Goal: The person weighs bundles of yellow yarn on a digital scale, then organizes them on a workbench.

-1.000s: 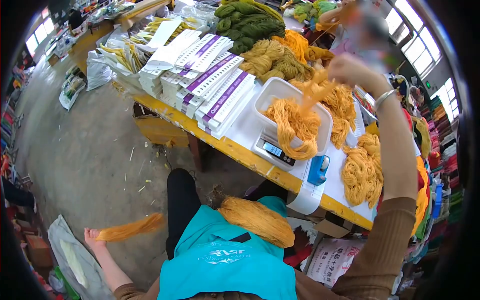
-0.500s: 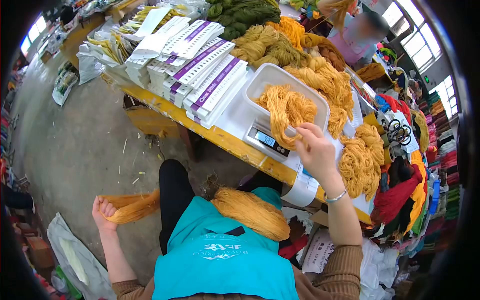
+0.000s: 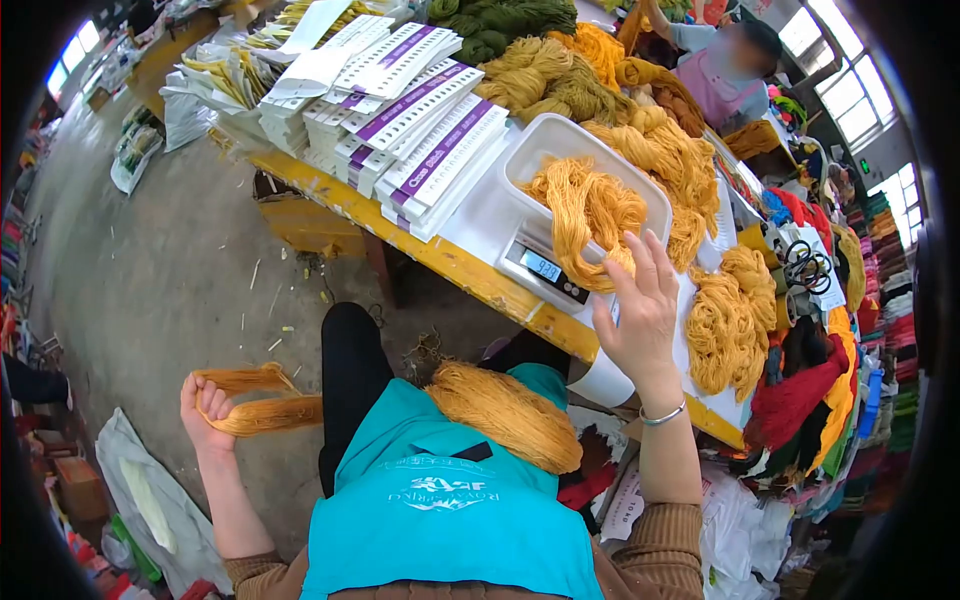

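My left hand (image 3: 207,409) is closed round a loop of golden yarn (image 3: 275,415), held out over the floor beside my knee. At the scale, my right hand (image 3: 641,310) has its fingers spread at the end of a golden skein (image 3: 585,215). That skein lies in a clear plastic tub (image 3: 517,150) and droops over its near wall. Under the tub is a scale (image 3: 543,268) with a lit display. Another thick golden bundle (image 3: 505,415) rests across my lap on the teal apron (image 3: 450,530).
Stacked white cards with purple bands (image 3: 430,150) stand left of the tub. Golden yarn heaps (image 3: 728,320) and olive skeins (image 3: 560,85) lie right and behind. A person (image 3: 725,75) is across the table (image 3: 480,280). Black scissors (image 3: 806,266) lie farther right.
My right hand has opened from its pinch on the skein's end. The skein now hangs lower over the tub's wall. The yarn loop in my left hand has spread into two strands.
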Demonstrator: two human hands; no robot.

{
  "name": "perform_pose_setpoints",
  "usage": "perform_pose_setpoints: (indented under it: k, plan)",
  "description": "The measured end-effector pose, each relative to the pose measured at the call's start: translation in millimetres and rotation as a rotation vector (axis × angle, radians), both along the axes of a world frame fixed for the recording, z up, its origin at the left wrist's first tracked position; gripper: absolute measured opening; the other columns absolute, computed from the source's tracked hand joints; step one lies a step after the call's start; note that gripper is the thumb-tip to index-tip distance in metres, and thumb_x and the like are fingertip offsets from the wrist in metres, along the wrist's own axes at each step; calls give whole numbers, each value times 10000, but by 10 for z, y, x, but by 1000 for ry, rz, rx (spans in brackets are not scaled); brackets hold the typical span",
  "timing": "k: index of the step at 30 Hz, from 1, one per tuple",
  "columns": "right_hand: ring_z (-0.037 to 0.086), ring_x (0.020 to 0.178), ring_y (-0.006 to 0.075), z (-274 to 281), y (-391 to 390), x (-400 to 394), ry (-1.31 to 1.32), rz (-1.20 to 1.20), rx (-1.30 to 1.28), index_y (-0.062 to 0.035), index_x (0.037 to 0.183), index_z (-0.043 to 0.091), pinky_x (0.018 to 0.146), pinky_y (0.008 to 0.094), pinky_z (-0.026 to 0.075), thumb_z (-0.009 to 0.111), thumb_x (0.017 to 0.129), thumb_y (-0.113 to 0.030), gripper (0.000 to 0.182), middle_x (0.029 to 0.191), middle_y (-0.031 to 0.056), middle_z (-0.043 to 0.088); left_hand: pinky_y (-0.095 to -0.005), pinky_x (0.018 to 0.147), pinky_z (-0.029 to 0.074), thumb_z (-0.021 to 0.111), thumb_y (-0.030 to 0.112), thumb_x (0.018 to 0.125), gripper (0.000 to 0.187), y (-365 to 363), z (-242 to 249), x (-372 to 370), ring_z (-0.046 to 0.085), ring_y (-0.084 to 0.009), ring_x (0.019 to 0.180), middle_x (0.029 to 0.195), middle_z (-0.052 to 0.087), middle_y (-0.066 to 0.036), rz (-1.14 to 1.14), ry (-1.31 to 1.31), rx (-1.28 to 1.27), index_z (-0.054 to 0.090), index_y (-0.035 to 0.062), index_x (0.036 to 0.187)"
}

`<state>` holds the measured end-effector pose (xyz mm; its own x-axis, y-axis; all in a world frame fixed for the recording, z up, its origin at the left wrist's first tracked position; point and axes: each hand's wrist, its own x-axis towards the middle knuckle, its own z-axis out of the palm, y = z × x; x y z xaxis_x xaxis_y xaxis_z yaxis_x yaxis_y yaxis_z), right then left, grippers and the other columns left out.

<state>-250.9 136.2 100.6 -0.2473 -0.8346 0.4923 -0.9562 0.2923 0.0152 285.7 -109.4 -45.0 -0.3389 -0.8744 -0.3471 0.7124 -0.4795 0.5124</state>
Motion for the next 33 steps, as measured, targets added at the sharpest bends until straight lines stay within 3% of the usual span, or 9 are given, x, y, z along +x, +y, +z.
perform_pose_setpoints:
  k: [10, 20, 22, 24, 26, 27, 28, 30, 33]
  plan:
    - [299, 1421, 361, -278, -241, -62, 38, -51, 127, -27, 1056, 650, 1114, 478, 279, 833, 629, -231, 507, 1450, 160, 441, -228, 384, 258, 476, 242, 1021, 220, 153, 199, -310, 259, -66, 414, 545, 306, 43, -56, 39, -26, 513, 96, 861]
    - [305, 1416, 360, -679, -400, -154, 187, -158, -12, 37, 887, 666, 1131, 529, 245, 730, 644, -86, 279, 1417, 145, 470, -233, 394, 267, 462, 248, 1029, 216, 295, 454, -895, 276, -68, 414, 550, 315, 42, -192, 92, -11, 501, 99, 878]
    - [357, 1371, 382, -412, -330, -73, -31, -64, -99, 37, 869, 671, 1109, 516, 286, 681, 656, -59, 233, 1320, 151, 548, -233, 399, 258, 447, 252, 1038, 227, 326, 584, -1103, 272, -67, 417, 549, 309, 41, -224, 112, -20, 498, 96, 881]
    - [573, 1098, 326, -239, -313, -168, -304, -40, -188, 28, 811, 648, 942, 409, 456, 678, 692, -76, 161, 1049, 156, 641, -237, 428, 273, 459, 258, 1032, 193, 347, 728, -1416, 300, -64, 441, 563, 326, 43, -413, 307, -48, 504, 97, 934]
    - [642, 730, 184, -10, -284, -356, -856, -126, -86, -1, 792, 643, 686, 275, 495, 683, 782, -119, 125, 758, 87, 657, -240, 454, 285, 473, 272, 1023, 258, 383, 862, -1877, 314, -61, 462, 581, 339, 43, -599, 450, -71, 534, 61, 1157]
    - [632, 712, 165, 65, -317, -431, -1145, 8, -130, 17, 845, 647, 670, 263, 483, 650, 829, -118, 136, 763, 73, 663, -240, 465, 290, 488, 278, 1011, 457, 415, 973, -2140, 315, -61, 473, 593, 344, 41, -709, 442, -115, 434, 32, 1392]
    - [621, 694, 147, 138, -353, -490, -1429, 154, -172, 36, 899, 651, 653, 250, 472, 617, 876, -116, 158, 767, 59, 669, -239, 465, 288, 495, 272, 1004, 546, 424, 1018, -2418, 310, -62, 479, 594, 341, 40, -818, 449, -146, 360, 19, 1468]
    - [632, 705, 160, 264, -410, -490, -1586, 185, -198, 71, 970, 637, 691, 264, 499, 607, 912, -145, 226, 747, 81, 664, -240, 493, 309, 529, 259, 983, 467, 487, 1155, -2999, 366, -59, 534, 657, 414, 41, -968, 53, -234, 493, 23, 1384]
    - [660, 726, 141, 306, -462, -455, -1885, 266, -186, 37, 956, 658, 742, 270, 542, 637, 899, -162, 209, 789, 95, 697, -236, 582, 370, 548, 263, 972, 371, 607, 1159, -3786, 453, -74, 621, 791, 541, 19, -1062, -121, -437, 597, 33, 1259]
